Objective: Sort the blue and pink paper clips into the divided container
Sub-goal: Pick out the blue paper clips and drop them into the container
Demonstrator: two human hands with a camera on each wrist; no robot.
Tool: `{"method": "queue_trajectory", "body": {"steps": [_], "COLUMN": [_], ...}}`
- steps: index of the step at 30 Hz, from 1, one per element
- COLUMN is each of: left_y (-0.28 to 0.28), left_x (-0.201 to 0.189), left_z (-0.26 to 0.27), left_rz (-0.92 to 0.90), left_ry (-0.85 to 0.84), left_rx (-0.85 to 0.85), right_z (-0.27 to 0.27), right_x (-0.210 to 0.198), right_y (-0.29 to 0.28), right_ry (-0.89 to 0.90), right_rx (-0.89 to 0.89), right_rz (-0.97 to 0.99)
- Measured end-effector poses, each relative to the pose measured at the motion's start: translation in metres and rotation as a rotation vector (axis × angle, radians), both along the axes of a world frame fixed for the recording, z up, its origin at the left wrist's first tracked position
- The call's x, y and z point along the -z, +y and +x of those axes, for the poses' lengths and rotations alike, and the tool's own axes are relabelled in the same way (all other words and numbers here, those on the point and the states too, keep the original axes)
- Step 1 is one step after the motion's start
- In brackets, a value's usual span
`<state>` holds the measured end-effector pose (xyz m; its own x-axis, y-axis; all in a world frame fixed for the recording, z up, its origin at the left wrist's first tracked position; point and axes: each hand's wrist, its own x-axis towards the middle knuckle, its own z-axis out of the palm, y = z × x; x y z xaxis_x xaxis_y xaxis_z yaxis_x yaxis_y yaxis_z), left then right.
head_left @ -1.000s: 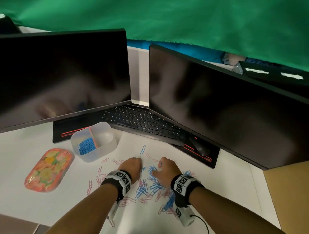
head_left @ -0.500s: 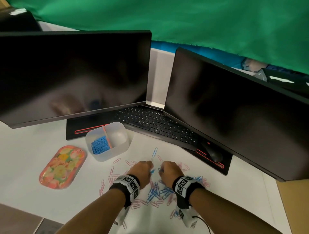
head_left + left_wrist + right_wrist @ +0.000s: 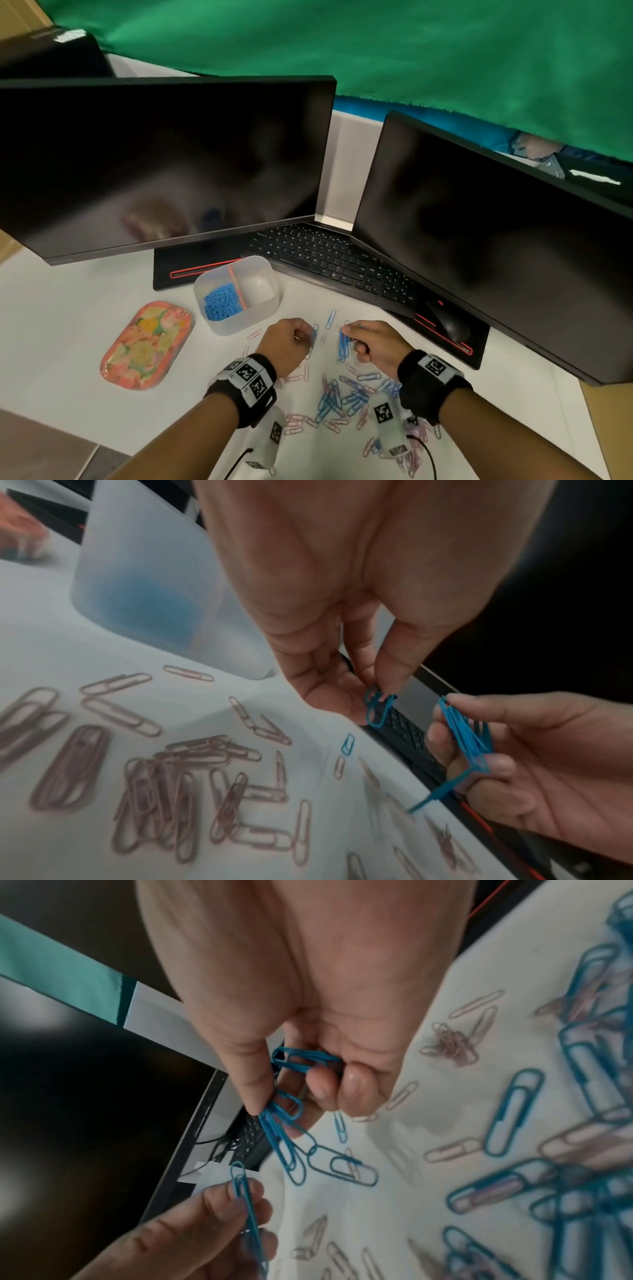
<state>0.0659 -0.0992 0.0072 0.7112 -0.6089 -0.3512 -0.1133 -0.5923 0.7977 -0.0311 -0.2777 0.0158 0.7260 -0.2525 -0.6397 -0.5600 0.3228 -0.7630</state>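
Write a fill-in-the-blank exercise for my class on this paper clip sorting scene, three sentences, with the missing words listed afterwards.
1. Both hands, the left hand and the right hand, pinch paper clips of the colour ____.
2. The divided container holds clips in only ____ of its compartments.
3. The loose clips on the table are blue and ____.

Missing words: blue; one; pink

white desk | container | tray | keyboard | loose clips
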Motion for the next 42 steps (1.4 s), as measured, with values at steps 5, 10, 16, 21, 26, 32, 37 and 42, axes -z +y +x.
{"method": "queue_trajectory", "body": {"steps": [5,10,16,21,26,32,37,42], "left_y": [0.008,0.022,0.050,0.082,0.102,0.132,0.146,0.142], "left_x": [-0.013,-0.025,-0.048,-0.044,-0.050,-0.050,-0.046,-0.043], "left_z": [0.003,0.012,0.049,0.092,0.102,0.094,0.090,0.091], "left_rz": [-0.121,-0.212,-0.242,-0.107,-0.112,-0.182,-0.223,-0.176], "left_ry": [0.096,0.170,0.160,0.113,0.192,0.188,0.222,0.165], "left_rx": [-0.054,-0.107,-0.362,-0.548,-0.605,-0.723,-0.795,-0.768], "right_z": [0.007,0.024,0.071,0.120,0.159,0.187,0.195,0.192], "right_x": [-0.010,-0.021,-0.043,-0.053,-0.060,-0.052,-0.042,-0.046], "right_y": [0.014,0.027,0.055,0.093,0.127,0.146,0.149,0.141], "right_ry": [-0.046,-0.087,-0.101,-0.104,-0.122,-0.046,-0.005,-0.039], "right_rx": [0.049,0.094,0.096,0.083,-0.014,-0.167,-0.311,-0.363], "right_rz": [0.138,0.216,0.234,0.248,0.198,0.022,-0.236,-0.322]}}
